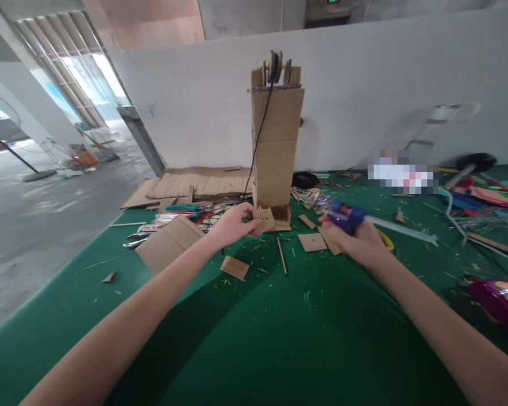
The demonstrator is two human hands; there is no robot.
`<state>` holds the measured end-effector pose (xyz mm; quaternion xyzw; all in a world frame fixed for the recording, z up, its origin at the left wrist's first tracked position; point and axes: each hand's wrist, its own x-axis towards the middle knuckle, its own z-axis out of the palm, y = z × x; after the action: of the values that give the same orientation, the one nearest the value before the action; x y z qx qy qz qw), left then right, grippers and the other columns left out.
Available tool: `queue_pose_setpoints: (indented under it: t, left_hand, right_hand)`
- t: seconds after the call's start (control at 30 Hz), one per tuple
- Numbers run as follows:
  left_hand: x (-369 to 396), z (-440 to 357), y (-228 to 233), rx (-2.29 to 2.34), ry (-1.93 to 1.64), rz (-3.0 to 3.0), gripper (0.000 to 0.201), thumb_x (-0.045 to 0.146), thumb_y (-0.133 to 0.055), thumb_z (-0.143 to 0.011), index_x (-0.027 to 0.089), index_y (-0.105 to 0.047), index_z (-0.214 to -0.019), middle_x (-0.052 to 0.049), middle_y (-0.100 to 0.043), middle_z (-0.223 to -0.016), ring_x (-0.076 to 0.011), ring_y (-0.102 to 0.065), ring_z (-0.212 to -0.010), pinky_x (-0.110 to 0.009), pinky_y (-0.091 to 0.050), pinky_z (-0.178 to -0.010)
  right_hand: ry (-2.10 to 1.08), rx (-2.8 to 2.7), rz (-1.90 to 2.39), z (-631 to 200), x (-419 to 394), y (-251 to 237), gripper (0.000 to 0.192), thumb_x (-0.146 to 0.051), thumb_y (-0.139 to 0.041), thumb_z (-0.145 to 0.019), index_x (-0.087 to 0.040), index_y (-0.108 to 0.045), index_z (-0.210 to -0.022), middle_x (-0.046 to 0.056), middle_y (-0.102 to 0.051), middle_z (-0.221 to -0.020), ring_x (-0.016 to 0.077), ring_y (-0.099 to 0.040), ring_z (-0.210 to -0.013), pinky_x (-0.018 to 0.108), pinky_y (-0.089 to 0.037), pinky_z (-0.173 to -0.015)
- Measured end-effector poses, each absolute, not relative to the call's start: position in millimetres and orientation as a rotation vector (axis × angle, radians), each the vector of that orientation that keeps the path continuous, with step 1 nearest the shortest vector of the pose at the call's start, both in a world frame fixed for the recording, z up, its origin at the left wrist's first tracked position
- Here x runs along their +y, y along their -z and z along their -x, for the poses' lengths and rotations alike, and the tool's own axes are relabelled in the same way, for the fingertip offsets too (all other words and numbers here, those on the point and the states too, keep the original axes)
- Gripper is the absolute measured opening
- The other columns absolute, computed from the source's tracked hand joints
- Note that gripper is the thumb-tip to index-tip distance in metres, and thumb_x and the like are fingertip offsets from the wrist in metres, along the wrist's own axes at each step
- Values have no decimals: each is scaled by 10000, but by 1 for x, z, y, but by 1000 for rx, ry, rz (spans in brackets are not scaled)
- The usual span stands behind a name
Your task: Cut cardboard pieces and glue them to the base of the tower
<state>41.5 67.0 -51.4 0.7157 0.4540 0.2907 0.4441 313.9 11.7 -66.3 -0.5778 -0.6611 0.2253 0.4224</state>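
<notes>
- The left hand (232,224) pinches a small cardboard piece (264,219) at the foot of the tall cardboard tower (277,146).
- The right hand (361,242) is closed tight around a blue glue gun (347,216). Its tip points left, toward the tower, and a glue stick (402,230) pokes out the back.
- The tower stands up straight on the green table (279,338). It has a wheel (274,66) on top and a black string (260,135) hanging down.
- Little cardboard bits (312,242) lie near the hands.
</notes>
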Motion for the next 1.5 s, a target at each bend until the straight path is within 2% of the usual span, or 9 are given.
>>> queue_pose_setpoints:
  t: [0.07, 0.27, 0.47, 0.8, 1.07, 1.5]
  left_hand:
    - [68, -41, 51, 1137, -758, -1818, 142, 264, -579, -814, 178, -471, -846, -19, -625, -799, -133, -667, -673, -302, -564, -647]
    - [68, -40, 50, 1113, -742, -1983, 159, 297, -573, -806, 185, -496, -888, -15, -626, -773, -130, -638, -638, -277, -530, -592]
    - [67, -39, 50, 1121, -710, -2071, 181, 361, -560, -812, 205, -509, -888, -29, -649, -813, -138, -640, -658, -274, -501, -591]
    - [66, -40, 51, 1102, -691, -2063, 192, 368, -557, -823, 200, -498, -895, -36, -656, -847, -142, -647, -685, -283, -505, -610]
    - [66, -41, 51, 1102, -685, -2053, 195, 372, -565, -818, 206, -499, -895, -28, -653, -852, -147, -651, -694, -290, -514, -620]
    - [64, -44, 46, 1088, -684, -1832, 155, 290, -598, -803, 181, -518, -879, -34, -648, -820, -158, -678, -691, -316, -572, -646]
  right_hand:
    - [-614, -1822, 1513, -302, 5, 68, 351, -494, -545, -802, -201, -653, -963, 65, -680, -822, 229, -640, -740, 361, -511, -663]
    - [-462, -2150, 1482, -281, -5, 64, 324, -461, -491, -852, -187, -662, -849, 54, -659, -719, 209, -613, -664, 314, -479, -576]
    - [-335, -2192, 1441, -282, -1, 67, 313, -449, -474, -863, -196, -633, -770, 36, -632, -689, 182, -574, -607, 296, -439, -553]
    - [-346, -2173, 1434, -284, 0, 72, 310, -471, -495, -850, -204, -581, -717, 23, -605, -661, 172, -557, -574, 281, -410, -531]
    - [-290, -2214, 1445, -283, 0, 72, 303, -459, -484, -857, -206, -601, -739, 39, -629, -691, 194, -595, -631, 297, -434, -554]
    - [-362, -2160, 1403, -285, -3, 72, 305, -472, -501, -846, -194, -581, -748, 29, -599, -664, 171, -562, -584, 278, -417, -524]
